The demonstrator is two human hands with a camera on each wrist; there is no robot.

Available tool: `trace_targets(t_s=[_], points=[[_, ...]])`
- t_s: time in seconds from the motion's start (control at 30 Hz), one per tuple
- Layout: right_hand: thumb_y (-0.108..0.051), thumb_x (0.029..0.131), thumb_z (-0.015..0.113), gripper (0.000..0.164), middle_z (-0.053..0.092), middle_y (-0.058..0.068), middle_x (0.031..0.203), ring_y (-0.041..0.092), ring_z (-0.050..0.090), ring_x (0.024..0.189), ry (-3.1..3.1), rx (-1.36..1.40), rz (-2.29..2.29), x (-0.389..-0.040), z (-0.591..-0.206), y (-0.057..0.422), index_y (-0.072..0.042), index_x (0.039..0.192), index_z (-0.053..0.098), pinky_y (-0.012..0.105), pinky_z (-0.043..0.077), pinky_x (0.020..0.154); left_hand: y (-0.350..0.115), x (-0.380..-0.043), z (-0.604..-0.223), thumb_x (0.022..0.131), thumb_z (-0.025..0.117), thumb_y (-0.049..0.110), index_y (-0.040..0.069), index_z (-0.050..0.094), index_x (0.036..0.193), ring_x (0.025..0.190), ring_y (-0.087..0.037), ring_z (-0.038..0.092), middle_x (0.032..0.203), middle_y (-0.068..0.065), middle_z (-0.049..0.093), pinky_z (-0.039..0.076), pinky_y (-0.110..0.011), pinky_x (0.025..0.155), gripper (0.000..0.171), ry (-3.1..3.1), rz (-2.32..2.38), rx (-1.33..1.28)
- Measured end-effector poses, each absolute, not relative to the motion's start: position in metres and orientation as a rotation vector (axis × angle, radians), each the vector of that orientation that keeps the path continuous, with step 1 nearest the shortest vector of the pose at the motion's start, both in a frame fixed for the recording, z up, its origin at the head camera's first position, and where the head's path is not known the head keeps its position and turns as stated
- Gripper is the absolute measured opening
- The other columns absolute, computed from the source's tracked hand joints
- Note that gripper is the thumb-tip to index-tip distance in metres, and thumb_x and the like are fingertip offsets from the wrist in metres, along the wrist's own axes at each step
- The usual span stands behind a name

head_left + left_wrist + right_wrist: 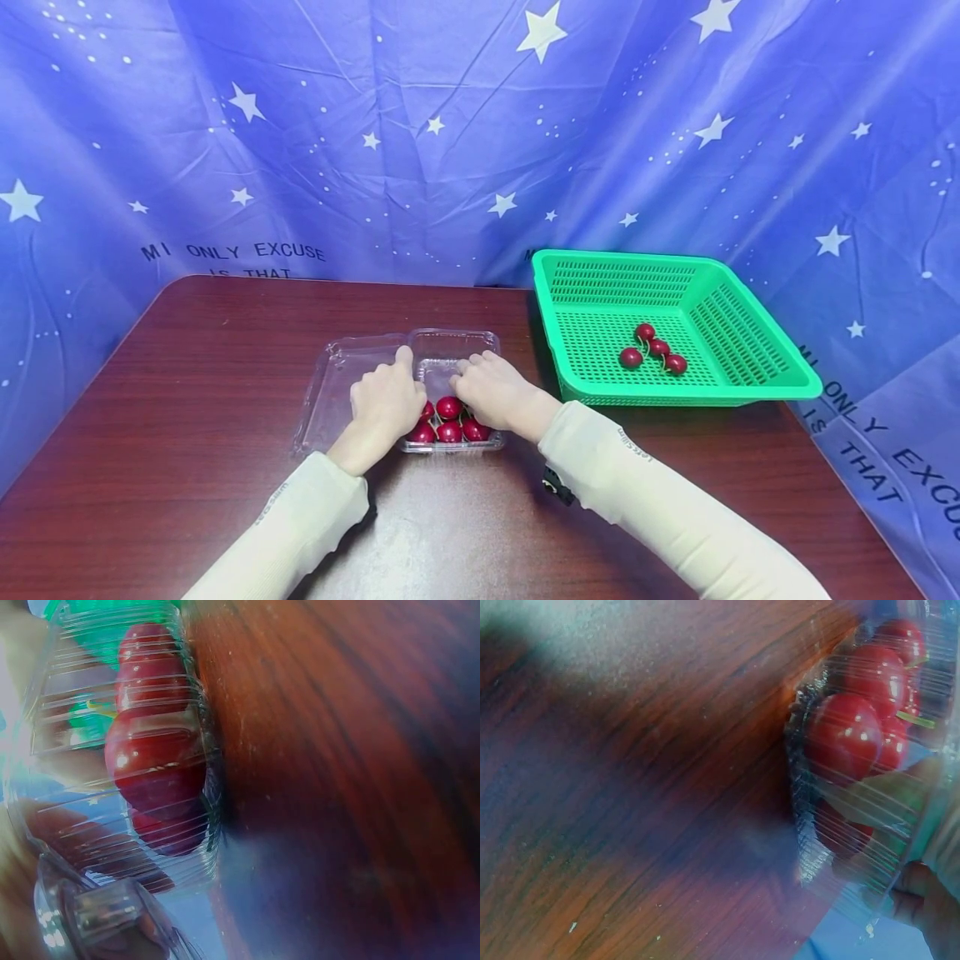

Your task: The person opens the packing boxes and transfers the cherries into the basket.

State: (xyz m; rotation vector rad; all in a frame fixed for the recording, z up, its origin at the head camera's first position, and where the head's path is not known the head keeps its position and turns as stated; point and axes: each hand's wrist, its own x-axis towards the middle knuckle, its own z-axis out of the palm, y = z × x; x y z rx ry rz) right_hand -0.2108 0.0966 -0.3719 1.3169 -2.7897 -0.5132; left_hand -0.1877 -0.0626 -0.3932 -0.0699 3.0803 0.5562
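A clear plastic clamshell box [453, 448] lies on the table, its lid [326, 408] folded out flat to the left. Inside, several red cherries [448, 432] with green stems sit near the front wall. My left hand [386, 398] grips the box along its hinge side, with fingertips reaching over the edge. From the right, my right hand [498, 392] reaches over the rim, its fingers bent down inside the box. Through the ribbed wall in the right wrist view, those fingers [889, 796] appear beside a dark red cherry [844, 834]; whether they pinch one is unclear.
A green plastic basket [697, 392] stands at the back right with several cherries [658, 348] on its slotted floor. Behind the brown wooden table [225, 350] hangs a blue curtain [420, 183] with white stars.
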Motion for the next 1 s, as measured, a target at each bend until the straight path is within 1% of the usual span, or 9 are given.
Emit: trace_targets(t_s=[0.17,0.33,0.47,0.53,0.7,0.77,0.9,1.0], points=[[-0.022,0.077,0.077,0.025,0.074,0.008,0.097,0.025,0.064,0.087,-2.783,1.299,-0.507,-0.2108,-0.3722,0.0951,-0.011,0.099,0.070,0.037,0.051,0.080,-0.0626,-0.1876,-0.3927,0.089,0.057,0.027,0.006,0.047,0.106,0.076,-0.043,0.067,0.085,-0.025,0.071,0.052,-0.054,0.058,0.029,3.075,0.555,-0.073],[-0.024,0.077,0.078,0.022,0.074,0.007,0.094,0.024,0.065,0.085,-2.765,1.328,-0.488,-0.2119,-0.3729,0.0952,-0.014,0.096,0.072,0.036,0.052,0.078,-0.0631,-0.1878,-0.3926,0.089,0.056,0.027,0.006,0.047,0.107,0.076,-0.043,0.067,0.085,-0.024,0.070,0.052,-0.053,0.058,0.029,3.068,0.553,-0.084],[-0.022,0.078,0.077,0.021,0.074,0.008,0.092,0.025,0.064,0.084,-2.806,1.360,-0.430,-0.2136,-0.3721,0.0964,-0.011,0.095,0.073,0.037,0.056,0.080,-0.0633,-0.1879,-0.3922,0.089,0.056,0.027,0.007,0.047,0.107,0.076,-0.043,0.067,0.085,-0.023,0.070,0.052,-0.054,0.058,0.029,3.063,0.559,-0.081],[-0.020,0.078,0.076,0.019,0.073,0.009,0.092,0.026,0.064,0.084,-2.845,1.366,-0.373,-0.2141,-0.3713,0.0977,-0.008,0.093,0.072,0.039,0.058,0.079,-0.0632,-0.1881,-0.3921,0.089,0.056,0.027,0.007,0.047,0.107,0.077,-0.043,0.067,0.085,-0.023,0.070,0.052,-0.054,0.058,0.029,3.063,0.561,-0.081],[-0.017,0.079,0.069,0.016,0.072,0.011,0.092,0.027,0.063,0.084,-2.899,1.368,-0.302,-0.2152,-0.3702,0.1015,-0.006,0.090,0.071,0.042,0.059,0.076,-0.0626,-0.1879,-0.3919,0.088,0.056,0.027,0.006,0.048,0.108,0.076,-0.043,0.066,0.086,-0.024,0.070,0.052,-0.054,0.059,0.030,3.061,0.559,-0.078],[-0.016,0.079,0.069,0.015,0.072,0.011,0.090,0.027,0.064,0.083,-2.884,1.389,-0.314,-0.2156,-0.3701,0.1022,-0.005,0.089,0.071,0.042,0.059,0.076,-0.0624,-0.1877,-0.3916,0.088,0.056,0.027,0.006,0.048,0.108,0.076,-0.043,0.067,0.086,-0.024,0.071,0.052,-0.054,0.060,0.030,3.059,0.559,-0.076],[-0.013,0.077,0.071,0.016,0.074,0.010,0.090,0.026,0.065,0.084,-2.848,1.437,-0.342,-0.2163,-0.3695,0.1019,-0.006,0.092,0.072,0.041,0.059,0.078,-0.0622,-0.1877,-0.3911,0.088,0.056,0.027,0.006,0.048,0.107,0.076,-0.043,0.067,0.085,-0.024,0.071,0.052,-0.054,0.059,0.030,3.065,0.561,-0.077],[-0.013,0.078,0.073,0.019,0.075,0.009,0.091,0.026,0.066,0.084,-2.833,1.452,-0.366,-0.2157,-0.3686,0.1010,-0.008,0.096,0.073,0.040,0.059,0.078,-0.0623,-0.1874,-0.3912,0.089,0.057,0.028,0.006,0.047,0.107,0.075,-0.043,0.066,0.084,-0.023,0.070,0.052,-0.053,0.058,0.030,3.067,0.560,-0.078]])
